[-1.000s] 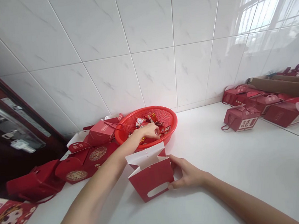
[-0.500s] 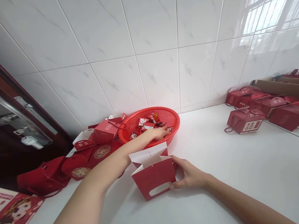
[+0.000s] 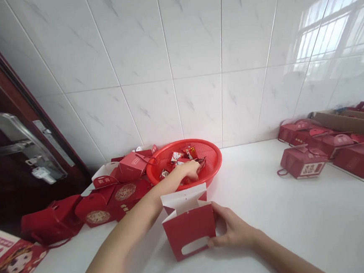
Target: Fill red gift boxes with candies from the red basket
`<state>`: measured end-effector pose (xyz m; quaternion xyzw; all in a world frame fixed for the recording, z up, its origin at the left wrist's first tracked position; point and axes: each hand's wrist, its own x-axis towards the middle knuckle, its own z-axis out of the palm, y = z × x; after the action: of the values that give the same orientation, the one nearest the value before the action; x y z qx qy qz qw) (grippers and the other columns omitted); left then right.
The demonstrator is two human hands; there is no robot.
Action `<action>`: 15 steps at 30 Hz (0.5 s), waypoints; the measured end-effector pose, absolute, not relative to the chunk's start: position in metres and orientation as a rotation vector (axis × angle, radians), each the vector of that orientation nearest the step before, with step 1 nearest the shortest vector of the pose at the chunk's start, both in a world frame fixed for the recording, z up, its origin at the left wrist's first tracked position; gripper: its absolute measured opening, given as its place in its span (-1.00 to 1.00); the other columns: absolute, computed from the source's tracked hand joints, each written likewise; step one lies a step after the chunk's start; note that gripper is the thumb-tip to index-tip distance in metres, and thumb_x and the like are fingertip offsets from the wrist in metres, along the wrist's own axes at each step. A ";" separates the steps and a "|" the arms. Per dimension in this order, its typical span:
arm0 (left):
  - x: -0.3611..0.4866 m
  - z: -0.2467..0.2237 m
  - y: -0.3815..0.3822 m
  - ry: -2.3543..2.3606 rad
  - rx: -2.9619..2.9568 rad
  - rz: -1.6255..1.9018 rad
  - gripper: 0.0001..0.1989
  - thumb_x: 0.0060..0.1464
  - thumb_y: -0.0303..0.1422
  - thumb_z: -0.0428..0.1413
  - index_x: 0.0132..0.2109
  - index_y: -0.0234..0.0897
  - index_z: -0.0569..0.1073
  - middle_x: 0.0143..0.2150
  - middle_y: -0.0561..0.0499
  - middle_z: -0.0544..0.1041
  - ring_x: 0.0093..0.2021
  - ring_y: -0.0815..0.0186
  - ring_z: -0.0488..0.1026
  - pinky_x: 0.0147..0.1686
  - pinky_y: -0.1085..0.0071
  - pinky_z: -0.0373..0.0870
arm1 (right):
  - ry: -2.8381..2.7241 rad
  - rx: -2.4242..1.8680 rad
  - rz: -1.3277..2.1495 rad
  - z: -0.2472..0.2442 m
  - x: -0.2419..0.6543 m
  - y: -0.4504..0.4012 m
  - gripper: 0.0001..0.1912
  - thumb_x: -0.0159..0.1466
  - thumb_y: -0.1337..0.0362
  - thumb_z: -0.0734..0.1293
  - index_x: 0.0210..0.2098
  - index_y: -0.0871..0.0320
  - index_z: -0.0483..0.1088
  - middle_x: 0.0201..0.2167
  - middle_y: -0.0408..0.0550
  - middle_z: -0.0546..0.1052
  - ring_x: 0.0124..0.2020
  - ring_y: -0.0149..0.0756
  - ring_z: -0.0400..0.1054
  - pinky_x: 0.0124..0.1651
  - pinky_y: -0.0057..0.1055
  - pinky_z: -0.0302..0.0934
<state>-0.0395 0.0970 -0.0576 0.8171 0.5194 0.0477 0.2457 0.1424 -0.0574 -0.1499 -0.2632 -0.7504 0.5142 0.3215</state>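
My left hand [image 3: 191, 169] is inside a red plastic basket [image 3: 216, 167], its fingers closed on a red-wrapped candy [image 3: 201, 164]. Several more wrapped candies [image 3: 176, 156] lie around it. In front of the basket stands an open-topped red gift box [image 3: 192, 224] with a white inside and an oval window in its near side. Gripping the box's right side is my right hand [image 3: 231, 227], thumb on the near face and fingers behind it. The left forearm passes just left of the box.
Red gift boxes [image 3: 111, 201] are piled left of the basket. A single box [image 3: 303, 160] and further boxes [image 3: 349, 152] sit at the right, near a cardboard carton [image 3: 341, 124]. Tiled wall [image 3: 199, 110] borders the white table behind. A printed box [image 3: 15, 263] stands at the near left, by a door.
My left hand has drawn back slightly to the left in the basket, its fingers now closed on a candy. The right hand still holds the box. The camera view has tilted up a little.
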 end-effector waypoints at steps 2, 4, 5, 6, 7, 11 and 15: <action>-0.043 -0.054 0.098 1.474 2.269 0.092 -0.81 -0.43 -0.59 0.22 -0.60 -0.25 0.40 -0.59 -0.01 0.50 -0.48 0.15 0.48 -0.44 0.33 0.36 | -1.966 -0.671 1.350 -0.154 0.141 -0.056 -0.20 0.03 0.07 0.54 0.23 0.01 0.29 -0.01 -0.03 0.53 -0.12 -0.13 0.43 -0.04 -0.23 0.33; -0.048 -0.050 0.099 1.515 2.316 0.128 -0.83 -0.39 -0.59 0.20 -0.55 -0.25 0.46 -0.48 -0.04 0.57 -0.41 0.14 0.52 -0.39 0.33 0.38 | -1.970 -0.673 1.344 -0.157 0.140 -0.054 -0.20 0.03 0.05 0.54 0.22 -0.01 0.29 -0.03 -0.03 0.54 -0.11 -0.10 0.43 -0.05 -0.23 0.34; -0.051 -0.048 0.100 1.532 2.339 0.168 -0.83 -0.36 -0.59 0.19 -0.51 -0.25 0.49 -0.41 -0.05 0.61 -0.35 0.13 0.53 -0.34 0.34 0.39 | -1.972 -0.677 1.343 -0.158 0.140 -0.053 -0.19 0.02 0.04 0.54 0.22 -0.01 0.30 -0.04 -0.03 0.54 -0.11 -0.09 0.43 -0.05 -0.22 0.34; -0.055 -0.046 0.100 1.546 2.356 0.215 -0.82 -0.32 -0.59 0.18 -0.48 -0.24 0.53 -0.35 -0.05 0.63 -0.30 0.13 0.55 -0.29 0.35 0.40 | -1.973 -0.681 1.345 -0.159 0.140 -0.053 -0.19 0.02 0.03 0.54 0.22 -0.02 0.30 -0.05 -0.03 0.55 -0.10 -0.07 0.43 -0.05 -0.21 0.34; -0.059 -0.044 0.101 1.560 2.365 0.264 -0.81 -0.28 -0.58 0.17 -0.45 -0.24 0.56 -0.31 -0.04 0.65 -0.25 0.14 0.55 -0.25 0.36 0.41 | -1.974 -0.683 1.350 -0.159 0.140 -0.053 -0.19 0.02 0.02 0.54 0.22 -0.02 0.31 -0.06 -0.03 0.55 -0.10 -0.07 0.43 -0.05 -0.21 0.35; -0.079 -0.041 0.100 1.635 2.335 0.436 -0.75 -0.16 -0.57 0.11 -0.36 -0.23 0.63 -0.27 -0.03 0.67 -0.20 0.17 0.57 -0.17 0.38 0.41 | -1.960 -0.685 1.381 -0.156 0.140 -0.054 -0.21 0.04 0.01 0.52 0.22 -0.01 0.30 -0.06 -0.02 0.56 -0.09 -0.06 0.43 -0.03 -0.20 0.35; -0.094 -0.046 0.100 1.718 2.273 0.576 -0.74 -0.12 -0.57 0.08 -0.34 -0.25 0.63 -0.23 -0.05 0.68 -0.16 0.16 0.57 -0.15 0.36 0.41 | -1.951 -0.699 1.385 -0.155 0.140 -0.054 -0.22 0.05 0.02 0.52 0.23 0.00 0.30 -0.08 -0.02 0.57 -0.09 -0.06 0.44 -0.03 -0.20 0.35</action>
<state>-0.0945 0.0996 -0.0463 0.7766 0.5868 0.1969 0.1170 0.1405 -0.0544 -0.1547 -0.2659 -0.7419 0.5266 0.3188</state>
